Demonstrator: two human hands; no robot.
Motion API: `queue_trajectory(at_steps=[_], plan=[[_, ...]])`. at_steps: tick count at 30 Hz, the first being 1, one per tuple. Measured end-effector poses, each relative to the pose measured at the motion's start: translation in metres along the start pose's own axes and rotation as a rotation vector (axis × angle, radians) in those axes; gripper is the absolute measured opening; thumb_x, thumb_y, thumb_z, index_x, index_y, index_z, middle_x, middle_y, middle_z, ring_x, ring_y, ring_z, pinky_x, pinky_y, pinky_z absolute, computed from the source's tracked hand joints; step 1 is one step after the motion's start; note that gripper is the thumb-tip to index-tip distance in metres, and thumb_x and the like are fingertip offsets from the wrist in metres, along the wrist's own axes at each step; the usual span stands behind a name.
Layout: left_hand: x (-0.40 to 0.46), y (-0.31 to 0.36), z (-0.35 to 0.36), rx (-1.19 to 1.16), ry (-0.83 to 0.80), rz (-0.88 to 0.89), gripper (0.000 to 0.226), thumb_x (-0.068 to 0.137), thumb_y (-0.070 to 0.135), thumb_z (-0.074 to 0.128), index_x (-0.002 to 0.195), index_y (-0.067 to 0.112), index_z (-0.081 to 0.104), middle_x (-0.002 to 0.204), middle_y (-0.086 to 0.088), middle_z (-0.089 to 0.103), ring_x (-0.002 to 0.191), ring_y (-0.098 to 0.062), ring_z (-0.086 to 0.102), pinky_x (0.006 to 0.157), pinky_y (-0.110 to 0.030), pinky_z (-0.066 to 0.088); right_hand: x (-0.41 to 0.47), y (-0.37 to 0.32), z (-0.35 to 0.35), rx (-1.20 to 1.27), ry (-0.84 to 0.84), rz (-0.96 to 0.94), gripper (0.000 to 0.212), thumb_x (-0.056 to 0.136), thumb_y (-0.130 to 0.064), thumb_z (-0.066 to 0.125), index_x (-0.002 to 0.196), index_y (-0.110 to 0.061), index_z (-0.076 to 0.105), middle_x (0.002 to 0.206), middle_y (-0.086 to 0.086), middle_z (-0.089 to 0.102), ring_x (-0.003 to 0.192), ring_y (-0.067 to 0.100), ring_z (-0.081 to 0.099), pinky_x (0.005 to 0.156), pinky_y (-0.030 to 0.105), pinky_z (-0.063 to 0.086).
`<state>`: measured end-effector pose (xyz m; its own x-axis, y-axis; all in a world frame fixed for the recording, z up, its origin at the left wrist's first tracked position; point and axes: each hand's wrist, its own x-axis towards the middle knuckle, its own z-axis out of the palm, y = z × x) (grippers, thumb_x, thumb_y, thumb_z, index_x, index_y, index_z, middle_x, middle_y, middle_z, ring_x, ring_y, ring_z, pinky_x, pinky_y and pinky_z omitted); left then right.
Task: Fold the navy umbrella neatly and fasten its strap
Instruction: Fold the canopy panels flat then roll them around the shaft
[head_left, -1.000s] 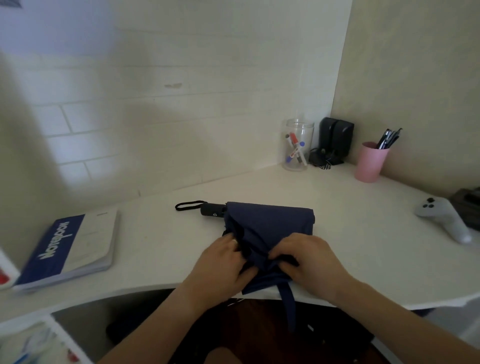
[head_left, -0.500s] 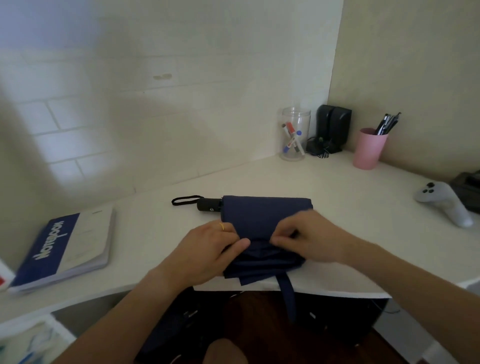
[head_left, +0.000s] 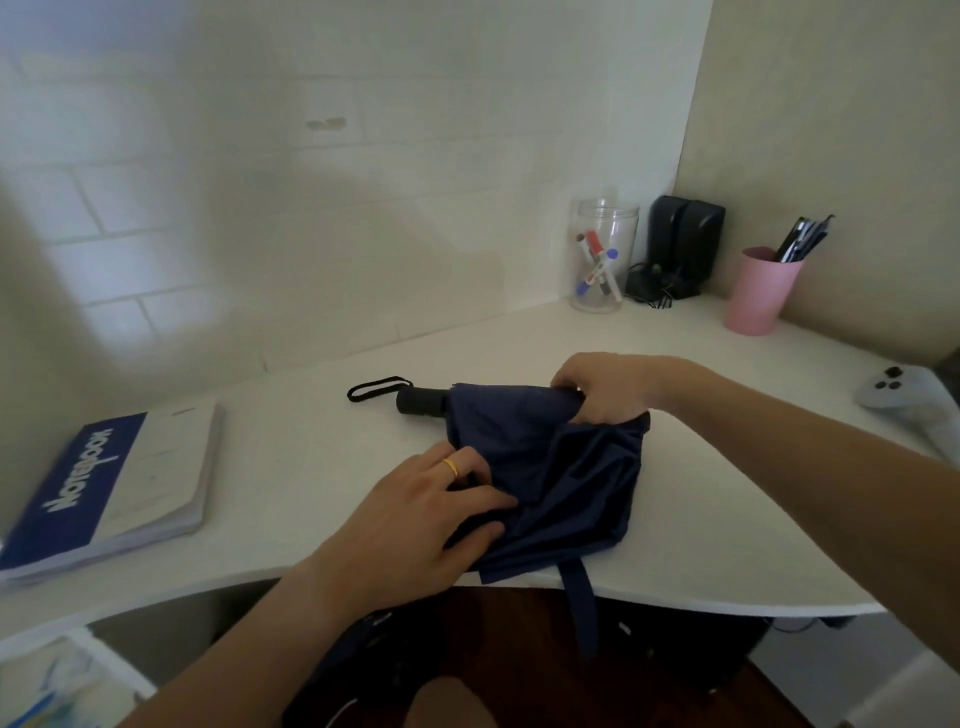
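Our right hand (head_left: 610, 389) fingers curl around the far fold of the navy umbrella (head_left: 550, 467); our left hand (head_left: 415, 525) presses flat on its near cloth. It lies rumpled at the desk (head_left: 291, 467) edge, strap (head_left: 579, 603) dangling over, bare desk beyond.

Left hand (head_left: 415, 525) fingertips hidden in navy umbrella (head_left: 550, 467) folds; strap (head_left: 579, 603) end blurred below desk (head_left: 727, 519) edge, fastener apparently indiscernible.
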<state>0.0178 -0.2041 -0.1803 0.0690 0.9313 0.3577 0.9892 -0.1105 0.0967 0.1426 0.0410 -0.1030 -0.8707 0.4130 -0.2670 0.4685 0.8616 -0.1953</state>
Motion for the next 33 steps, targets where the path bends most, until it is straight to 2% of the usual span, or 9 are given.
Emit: queue_trajectory(at_steps=[4, 9, 14, 19, 22, 25, 27, 30, 33], plan=[[0.005, 0.002, 0.006, 0.052, 0.029, -0.015, 0.033, 0.103, 0.047, 0.047, 0.128, 0.036, 0.066, 0.114, 0.01, 0.057, 0.098, -0.012, 0.053, 0.082, -0.034, 0.05, -0.013, -0.005, 0.023, -0.226, 0.368, -0.094, 0.041, 0.078, -0.033, 0.07, 0.114, -0.018, 0.058, 0.111, 0.003, 0.056, 0.094, 0.025, 0.058, 0.082, 0.043, 0.053], [0.007, 0.01, 0.008, 0.123, 0.057, -0.047, 0.035, 0.102, 0.047, 0.045, 0.124, 0.034, 0.068, 0.111, 0.008, 0.062, 0.095, -0.014, 0.054, 0.079, -0.034, 0.051, -0.035, -0.004, 0.065, -0.451, 0.703, -0.322, 0.042, 0.083, -0.024, 0.048, 0.123, -0.014, 0.058, 0.105, 0.004, 0.066, 0.094, 0.027, 0.056, 0.079, 0.038, 0.048], [-0.001, 0.023, 0.002, 0.149, 0.095, -0.123, 0.033, 0.098, 0.048, 0.046, 0.121, 0.034, 0.066, 0.107, 0.012, 0.068, 0.094, -0.013, 0.062, 0.076, -0.029, 0.051, -0.047, 0.017, 0.071, -0.238, 0.546, -0.286, 0.069, 0.081, -0.03, 0.056, 0.148, -0.031, 0.038, 0.12, -0.002, 0.06, 0.103, 0.022, 0.056, 0.088, 0.036, 0.046], [0.004, 0.027, -0.013, 0.222, 0.189, -0.282, 0.04, 0.099, 0.057, 0.038, 0.082, 0.029, 0.06, 0.07, 0.007, 0.067, 0.065, -0.017, 0.065, 0.056, -0.029, 0.042, -0.051, 0.019, 0.072, -0.309, 0.519, -0.271, 0.076, 0.084, -0.034, 0.058, 0.153, -0.027, 0.029, 0.124, 0.003, 0.055, 0.105, 0.025, 0.054, 0.088, 0.038, 0.047], [0.028, 0.013, -0.027, 0.295, 0.328, -0.21, 0.032, 0.094, 0.05, 0.057, 0.098, 0.021, 0.067, 0.09, -0.002, 0.068, 0.087, -0.023, 0.062, 0.073, -0.034, 0.051, -0.051, 0.017, 0.084, -0.495, 0.609, -0.284, 0.07, 0.089, -0.035, 0.043, 0.155, -0.018, 0.026, 0.126, 0.008, 0.055, 0.106, 0.028, 0.054, 0.087, 0.037, 0.045], [0.052, -0.002, -0.037, 0.181, -0.085, -0.177, 0.062, 0.096, 0.053, 0.056, 0.15, 0.024, 0.045, 0.142, -0.004, 0.055, 0.128, -0.024, 0.051, 0.104, -0.04, 0.048, -0.051, 0.018, 0.091, -0.548, 0.624, -0.273, 0.07, 0.09, -0.034, 0.031, 0.157, -0.016, 0.021, 0.129, 0.009, 0.054, 0.109, 0.028, 0.053, 0.091, 0.037, 0.044], [0.059, -0.009, -0.034, 0.159, -0.312, -0.138, 0.062, 0.1, 0.053, 0.049, 0.155, 0.026, 0.038, 0.14, -0.002, 0.059, 0.124, -0.023, 0.056, 0.103, -0.041, 0.048, -0.055, 0.02, 0.088, -0.526, 0.567, -0.288, 0.073, 0.088, -0.034, 0.036, 0.158, -0.017, 0.019, 0.13, 0.008, 0.051, 0.112, 0.027, 0.051, 0.094, 0.037, 0.044], [0.055, -0.011, -0.031, 0.166, -0.239, -0.054, 0.05, 0.099, 0.051, 0.053, 0.144, 0.028, 0.051, 0.12, 0.001, 0.064, 0.106, -0.021, 0.062, 0.09, -0.041, 0.052, -0.059, 0.024, 0.074, -0.186, 0.327, -0.269, 0.081, 0.083, -0.038, 0.05, 0.157, -0.026, 0.021, 0.134, 0.003, 0.047, 0.12, 0.023, 0.044, 0.105, 0.038, 0.037], [0.046, -0.01, -0.022, 0.197, -0.045, 0.009, 0.048, 0.094, 0.053, 0.061, 0.135, 0.029, 0.058, 0.115, 0.005, 0.063, 0.1, -0.017, 0.061, 0.08, -0.039, 0.055, -0.058, 0.029, 0.05, 0.39, 0.079, -0.167, 0.071, 0.079, -0.053, 0.058, 0.147, -0.037, 0.044, 0.14, -0.008, 0.052, 0.13, 0.014, 0.046, 0.116, 0.038, 0.032]])
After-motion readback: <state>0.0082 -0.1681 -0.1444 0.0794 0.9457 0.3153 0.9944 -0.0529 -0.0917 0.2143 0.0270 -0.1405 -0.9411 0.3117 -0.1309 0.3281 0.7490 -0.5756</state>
